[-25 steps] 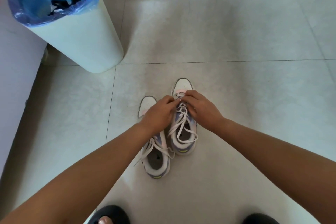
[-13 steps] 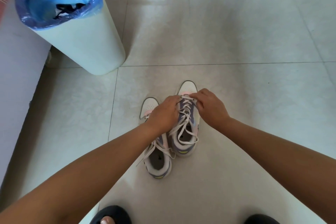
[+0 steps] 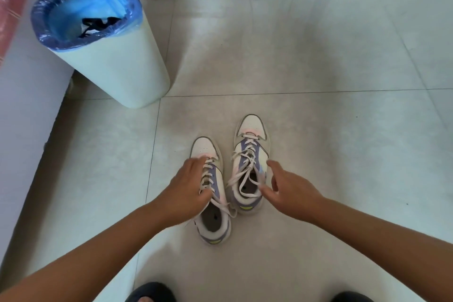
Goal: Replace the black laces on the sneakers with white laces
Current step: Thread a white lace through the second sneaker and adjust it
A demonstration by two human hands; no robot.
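White laces (image 3: 245, 162) just beside right-hand fingers (image 3: 272, 165), under left-hand fingers (image 3: 193, 163).

No legible text, label, brand mark or number on any surface in view; the white, purple-panelled lace-up sneakers (image 3: 250, 162) show no readable logo; nothing further to log.

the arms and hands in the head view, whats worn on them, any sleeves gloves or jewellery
Nothing is worn on either. The left hand and right hand are bare, with no gloves, and no rings show on the fingers. Both forearms are uncovered from the wrist to the frame edge: no sleeves, cuffs, watch, bracelet or markings in view. Nails look short and unpainted, though they are small in this view.
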